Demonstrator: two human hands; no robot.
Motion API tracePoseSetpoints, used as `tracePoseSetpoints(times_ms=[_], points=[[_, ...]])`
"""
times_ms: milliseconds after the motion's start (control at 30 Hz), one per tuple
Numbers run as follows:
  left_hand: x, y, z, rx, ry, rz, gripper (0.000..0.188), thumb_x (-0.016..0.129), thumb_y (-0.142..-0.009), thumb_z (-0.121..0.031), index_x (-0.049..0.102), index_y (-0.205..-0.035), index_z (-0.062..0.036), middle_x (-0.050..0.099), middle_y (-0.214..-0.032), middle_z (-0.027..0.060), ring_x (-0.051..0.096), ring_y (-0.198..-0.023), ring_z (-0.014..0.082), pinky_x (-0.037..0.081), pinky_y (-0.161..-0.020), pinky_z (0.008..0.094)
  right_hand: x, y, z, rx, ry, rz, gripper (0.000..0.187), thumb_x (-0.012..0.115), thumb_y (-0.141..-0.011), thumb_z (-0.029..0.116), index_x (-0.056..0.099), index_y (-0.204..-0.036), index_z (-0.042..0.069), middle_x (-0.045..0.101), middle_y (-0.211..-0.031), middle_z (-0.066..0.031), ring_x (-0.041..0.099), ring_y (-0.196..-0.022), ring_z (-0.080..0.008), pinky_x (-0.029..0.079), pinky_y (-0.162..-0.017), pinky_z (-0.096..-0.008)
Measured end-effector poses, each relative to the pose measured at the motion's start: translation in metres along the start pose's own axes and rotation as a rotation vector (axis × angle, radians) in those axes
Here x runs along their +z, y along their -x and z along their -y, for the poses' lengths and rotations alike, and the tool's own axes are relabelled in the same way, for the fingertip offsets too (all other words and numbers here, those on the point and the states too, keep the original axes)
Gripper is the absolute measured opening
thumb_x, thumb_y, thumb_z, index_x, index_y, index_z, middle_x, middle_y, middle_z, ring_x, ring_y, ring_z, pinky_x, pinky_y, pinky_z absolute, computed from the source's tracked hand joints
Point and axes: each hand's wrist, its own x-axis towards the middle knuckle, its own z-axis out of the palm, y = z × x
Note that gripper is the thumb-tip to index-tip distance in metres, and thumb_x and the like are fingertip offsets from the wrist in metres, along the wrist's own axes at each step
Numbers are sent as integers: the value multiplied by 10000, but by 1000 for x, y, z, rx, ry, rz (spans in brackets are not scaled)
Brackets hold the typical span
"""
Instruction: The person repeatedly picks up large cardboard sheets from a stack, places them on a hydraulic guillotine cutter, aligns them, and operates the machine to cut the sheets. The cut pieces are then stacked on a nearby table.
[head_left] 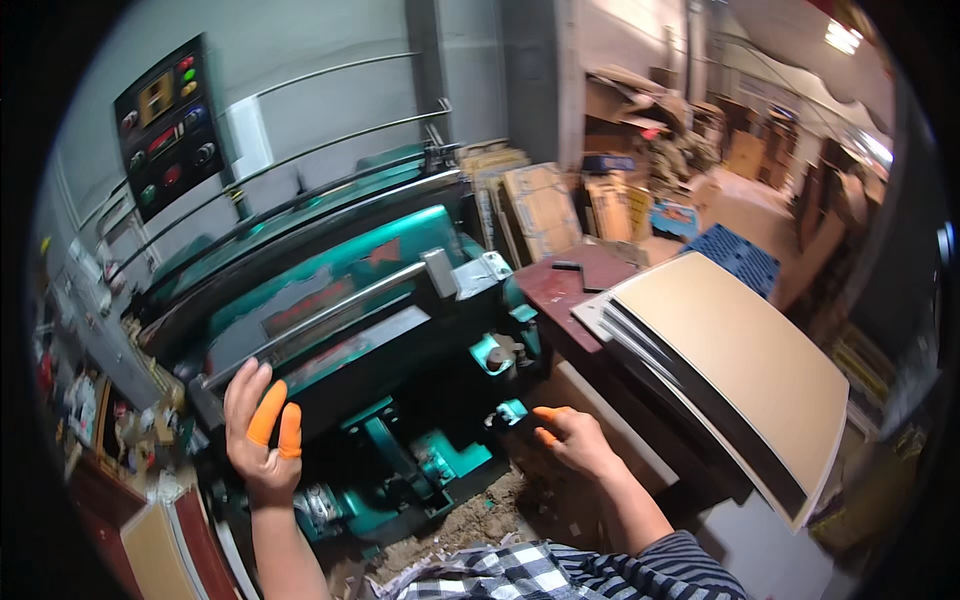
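A large teal and black machine point(330, 265) with a long roller and a metal bar stands in front of me. My left hand point(262, 430) is raised before its near left part, fingers stretched and empty, with orange finger covers on two of them. My right hand point(578, 442) reaches out beside a small teal-topped machine part point(512, 411); whether it touches that part I cannot tell. Its orange-covered fingertips are apart, and nothing shows between them. Low in the machine, a teal frame point(385, 450) shows between my hands.
At right, a stack of large tan boards point(735, 350) overhangs a dark red table point(560, 290) bearing a small black object point(566, 266). A control panel point(170, 125) hangs at upper left. Beyond the table are a blue pallet point(735, 258) and leaning boards point(540, 205). Debris point(480, 520) lies below.
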Motion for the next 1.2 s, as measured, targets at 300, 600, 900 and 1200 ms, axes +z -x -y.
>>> tracePoseSetpoints(times_ms=[300, 600, 900, 1200], points=[[-38, -42, 42, 4, -225, -148, 355, 691, -833, -127, 625, -1154, 12, 582, -1261, 125, 471, -1263, 345, 375, -1048, 418, -37, -23, 55, -164, -153, -185, 253, 702, -799, 35, 674, -1048, 2, 662, -874, -140, 656, -739, -204, 496, -652, -261], [-44, 74, 144, -632, -601, 414, 645, 631, -870, -342, 406, -1386, -26, 384, -1455, 151, 269, -1393, 343, 172, -1148, 474, -28, -22, 86, -443, -290, -221, 186, 668, -829, -11, 662, -1014, -35, 682, -940, -142, 681, -789, -180, 534, -717, -257], [-97, 241, 124, -1112, -580, 1169, 864, 400, -831, -739, 339, -1462, -151, 203, -1563, 72, 89, -1447, 343, 32, -1151, 539, 86, -66, 74, -286, -37, 180, 442, 685, -849, 166, 560, -1248, 21, 565, -1242, -209, 534, -1179, -331, 428, -967, -389], [-192, 238, 11, -781, -380, 1054, 785, 694, -695, -567, 544, -1309, -103, 413, -1443, 105, 260, -1393, 345, 108, -1148, 534, 71, -37, 59, -402, 378, 825, 856, 702, -744, 541, 409, -1394, 66, 364, -1441, -211, 273, -1362, -389, 220, -1104, -494]])
